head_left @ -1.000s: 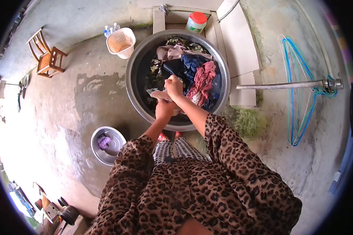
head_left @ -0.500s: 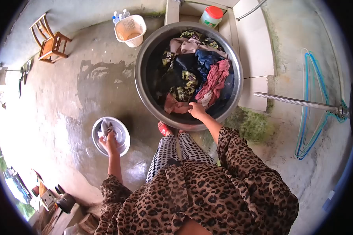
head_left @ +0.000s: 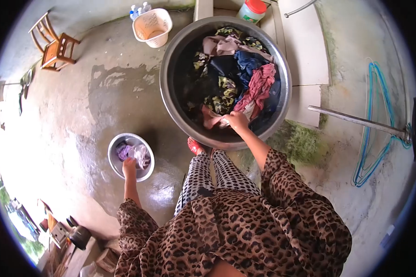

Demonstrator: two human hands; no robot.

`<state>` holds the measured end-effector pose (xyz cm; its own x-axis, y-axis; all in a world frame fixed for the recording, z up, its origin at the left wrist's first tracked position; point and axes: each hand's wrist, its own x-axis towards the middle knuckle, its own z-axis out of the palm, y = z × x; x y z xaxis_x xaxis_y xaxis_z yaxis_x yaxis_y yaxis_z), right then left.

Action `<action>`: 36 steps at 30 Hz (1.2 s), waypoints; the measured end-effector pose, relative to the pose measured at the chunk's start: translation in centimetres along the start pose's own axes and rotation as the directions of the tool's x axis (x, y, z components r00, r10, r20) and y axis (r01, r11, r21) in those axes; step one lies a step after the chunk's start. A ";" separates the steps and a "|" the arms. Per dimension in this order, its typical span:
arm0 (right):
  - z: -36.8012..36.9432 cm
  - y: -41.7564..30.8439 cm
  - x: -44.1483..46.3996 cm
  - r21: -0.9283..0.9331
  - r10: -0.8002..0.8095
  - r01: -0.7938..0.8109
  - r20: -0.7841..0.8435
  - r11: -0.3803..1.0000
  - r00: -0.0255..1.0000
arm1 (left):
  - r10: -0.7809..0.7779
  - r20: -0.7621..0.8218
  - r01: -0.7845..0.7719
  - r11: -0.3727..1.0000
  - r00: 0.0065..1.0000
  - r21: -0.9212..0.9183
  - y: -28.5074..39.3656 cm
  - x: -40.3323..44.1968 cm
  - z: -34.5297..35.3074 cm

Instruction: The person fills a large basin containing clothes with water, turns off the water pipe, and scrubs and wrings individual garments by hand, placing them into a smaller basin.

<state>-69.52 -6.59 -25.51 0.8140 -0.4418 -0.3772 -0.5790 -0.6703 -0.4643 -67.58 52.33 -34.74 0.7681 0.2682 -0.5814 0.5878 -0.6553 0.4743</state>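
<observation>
A large metal basin (head_left: pixel 167 92) holds dark water and a heap of wet clothes. Inside its near edge, my right hand (head_left: pixel 237 121) is closed on a light pink cloth (head_left: pixel 211 118). Beside that hand lie a twisted rose-pink garment (head_left: pixel 262 83), a dark blue cloth (head_left: pixel 247 64) and a dark patterned cloth (head_left: pixel 225 94). Down to the left, my left hand (head_left: pixel 130 165) reaches into a small metal basin (head_left: pixel 151 167). Its fingers are closed at the edge of a pale lilac cloth (head_left: pixel 141 154), with a purple cloth (head_left: pixel 123 150) alongside.
A cream plastic basket (head_left: pixel 152 28) and several bottles (head_left: pixel 138 11) stand by the back wall, left of a red-lidded tub (head_left: pixel 252 10). At left is a wooden chair (head_left: pixel 58 48). Blue hangers (head_left: pixel 370 124) hang at right near a metal bar (head_left: pixel 356 119). The concrete floor (head_left: pixel 78 115) looks wet.
In the small basin, the cloth that was bunched in my left hand now lies spread, with purple showing. My right hand has shifted slightly right, stretching the light pink cloth. The view has tilted slightly.
</observation>
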 end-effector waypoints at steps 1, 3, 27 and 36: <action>-1.2 -0.4 0.2 0.100 0.042 -0.038 -0.036 0.994 0.998 | 0.008 -0.008 -0.009 0.998 1.000 -0.060 2.7 -0.9 1.1; -4.3 -0.4 0.2 0.277 -0.066 0.085 -0.076 0.957 0.995 | 0.097 0.056 -0.086 0.983 0.994 -0.165 7.9 -2.6 2.9; 4.0 11.4 6.4 -0.470 -0.437 0.413 0.064 0.780 0.897 | 0.382 0.717 -0.812 0.275 0.583 0.514 40.3 -13.8 28.9; 3.0 10.6 10.3 -0.616 -0.450 0.681 0.516 0.396 0.729 | 0.216 0.783 -0.787 0.390 0.583 0.478 36.2 -5.7 35.8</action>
<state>-67.43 -16.49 -36.71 0.8290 0.2874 -0.4797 0.3541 -0.9337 0.0526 -59.72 1.85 -37.92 0.3758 -0.5386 -0.7542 -0.4966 -0.8041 0.3268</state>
